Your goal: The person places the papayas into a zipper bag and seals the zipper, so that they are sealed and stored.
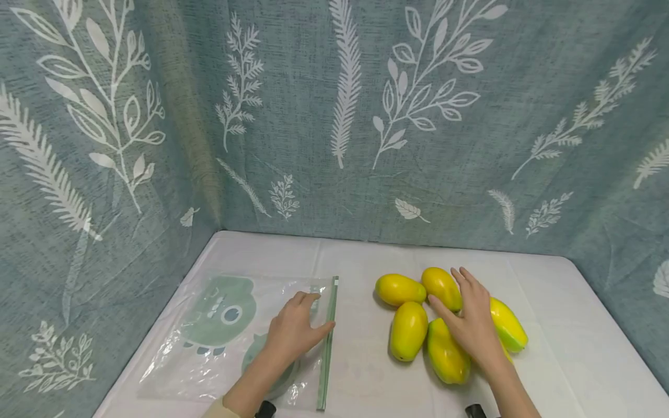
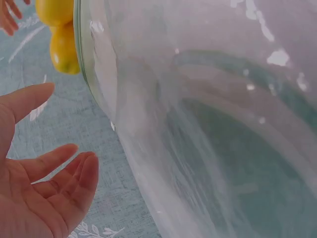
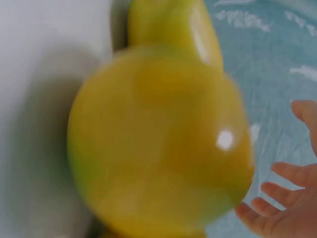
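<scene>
A clear zip bag (image 1: 169, 360) with green cartoon animal prints lies flat at the left of the table, its green slider strip (image 1: 325, 360) facing right. My left hand (image 1: 292, 331) is over the bag beside that strip, fingers loosely bent, with nothing held in the left wrist view. Several yellow mangoes (image 1: 409, 331) with greenish patches lie grouped to the right. Above them reaches my right hand (image 1: 470, 322), thumb and fingers spread, partly hiding the mangoes beneath. A large mango (image 3: 158, 144) fills the right wrist view, with the relaxed fingers (image 3: 285, 193) to its right.
The table (image 1: 360, 377) has a white cover. Blue-green curtains (image 1: 313, 116) with white leaf prints hang behind it and along both sides. A strip of white tabletop separates the bag from the mangoes.
</scene>
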### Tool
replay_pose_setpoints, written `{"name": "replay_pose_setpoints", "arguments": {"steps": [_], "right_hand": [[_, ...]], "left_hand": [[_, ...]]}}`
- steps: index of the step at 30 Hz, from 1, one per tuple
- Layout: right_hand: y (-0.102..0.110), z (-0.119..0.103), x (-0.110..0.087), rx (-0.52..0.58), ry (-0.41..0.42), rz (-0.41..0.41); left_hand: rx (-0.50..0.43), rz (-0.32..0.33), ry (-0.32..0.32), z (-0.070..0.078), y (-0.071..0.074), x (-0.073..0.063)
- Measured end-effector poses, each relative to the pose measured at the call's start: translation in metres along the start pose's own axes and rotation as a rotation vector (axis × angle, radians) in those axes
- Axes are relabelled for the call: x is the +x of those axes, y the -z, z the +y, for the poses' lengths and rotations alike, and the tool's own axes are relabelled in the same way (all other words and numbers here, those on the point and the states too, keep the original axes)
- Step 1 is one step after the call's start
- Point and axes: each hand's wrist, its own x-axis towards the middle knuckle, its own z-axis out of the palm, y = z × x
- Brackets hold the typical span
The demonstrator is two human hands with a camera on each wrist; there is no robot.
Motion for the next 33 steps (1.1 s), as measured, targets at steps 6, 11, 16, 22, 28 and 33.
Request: {"name": "replay_pose_setpoints", "arguments": {"steps": [6,11,16,22,28,33], "right_hand": [[-0.012,-0.016,-0.003,0.146,0.064,-0.004],[-0.025,-0.031,-0.006,0.268,0.068,-0.085],[-0.043,-0.047,-0.011,0.379,-0.003,-0.174],[-0.069,-0.059,-0.018,0.464,0.011,-0.243],[-0.087,-0.064,-0.025,0.530,0.058,-0.334],[-0.096,-0.064,-0.029,0.554,0.075,-0.393]], "left_hand": [[-0.054,-0.046,0.017,0.001,-0.001,-0.001],[-0.055,-0.070,0.021,0.002,-0.005,-0.002],[-0.029,-0.070,0.008,0.003,-0.009,-0.004],[-0.011,-0.085,0.006,0.005,-0.012,-0.006],[-0.014,-0.088,0.008,0.005,-0.016,-0.008],[-0.049,-0.087,0.009,0.002,-0.018,-0.008]]}}
